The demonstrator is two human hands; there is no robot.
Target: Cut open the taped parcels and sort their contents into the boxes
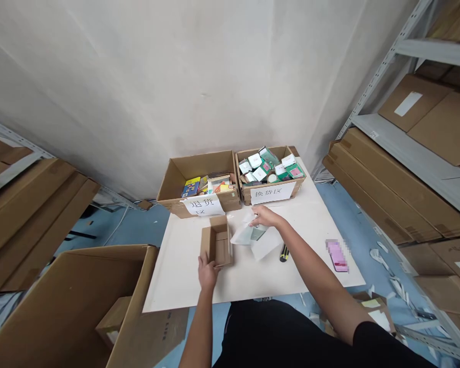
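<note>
My left hand [208, 272] grips the near left edge of a small cardboard box [206, 241], whose flaps stand open; I see bare cardboard inside it. To the right, my right hand [265, 216] is closed on a translucent plastic bag [242, 234], held just over the white table. Something greenish shows through the plastic, but its kind is unclear. A sheet of white paper [265, 246] lies under or against the bag. Close to my right forearm is a black and yellow utility knife [284, 253].
Two labelled cartons stand at the table's back: the left carton [176, 206] holds books or flat packs, the right carton [246, 194] several small green-white boxes. A pink phone [337, 255] lies on the right. A large open carton [99, 250] stands at left; loaded shelves [425, 148] flank the table.
</note>
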